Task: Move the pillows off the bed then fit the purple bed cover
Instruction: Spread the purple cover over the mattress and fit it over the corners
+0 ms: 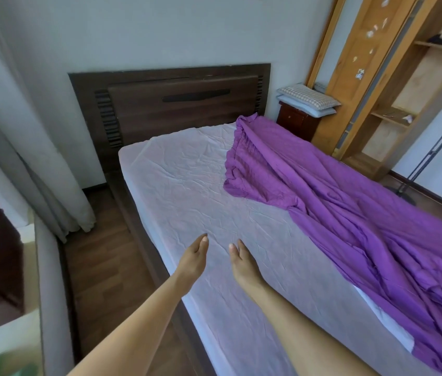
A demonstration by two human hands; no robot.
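Both the left hand [193, 260] and the right hand [242, 263] were flat and empty over the white bed [187, 185], the pillows [306, 100] sat on the nightstand [294, 122], and the purple bed cover [350, 202] lay bunched on the far side, so it was best to grab its frilly edge and pull it evenly across.

— Where does the view sit?
— Head-worn, above the bed's [187, 191] left edge, looking forward and down.
— Facing?
— Toward the headboard [176, 104] at 12 o'clock; both arms close below.
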